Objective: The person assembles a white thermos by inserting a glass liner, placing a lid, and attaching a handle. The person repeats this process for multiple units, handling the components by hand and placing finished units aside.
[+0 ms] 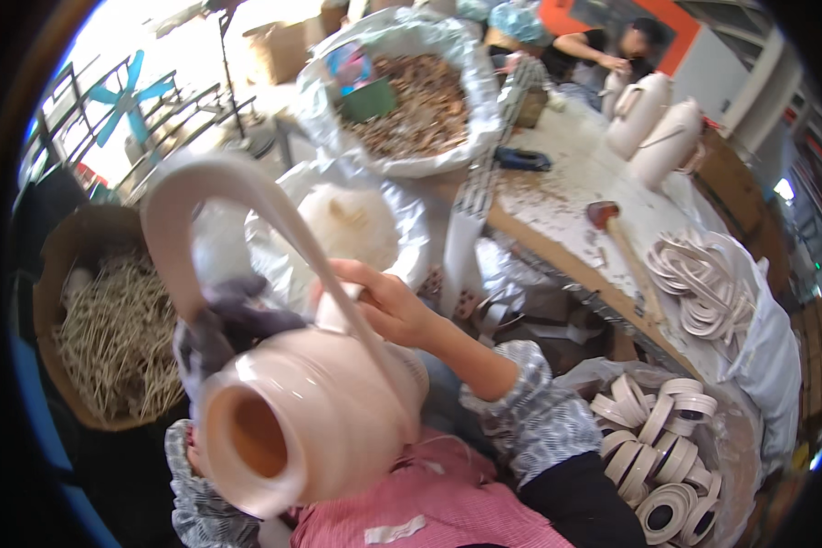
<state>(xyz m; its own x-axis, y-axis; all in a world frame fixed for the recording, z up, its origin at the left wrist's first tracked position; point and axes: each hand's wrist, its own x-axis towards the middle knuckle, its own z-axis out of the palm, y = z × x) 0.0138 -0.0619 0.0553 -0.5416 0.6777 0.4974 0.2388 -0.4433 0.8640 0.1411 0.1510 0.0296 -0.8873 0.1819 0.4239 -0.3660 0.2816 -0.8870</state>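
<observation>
Evidently the pale pink jug (361,393) is held over the lap, to the left of the white table (566,201), its open mouth facing up toward the wearer. The right hand (388,306), between jug and table, curls its fingers over a small pale piece on the jug's side. The left hand (194,454), on the jug's side away from the table, is mostly hidden; whether it grips or merely supports cannot be told. Judging by its glossy shell, the jug should be stiff, fairly light, slippery and easily scuffed. The broad hoop handle (219,173) may swing, so a palm beneath the body looks the steadier hold.
</observation>
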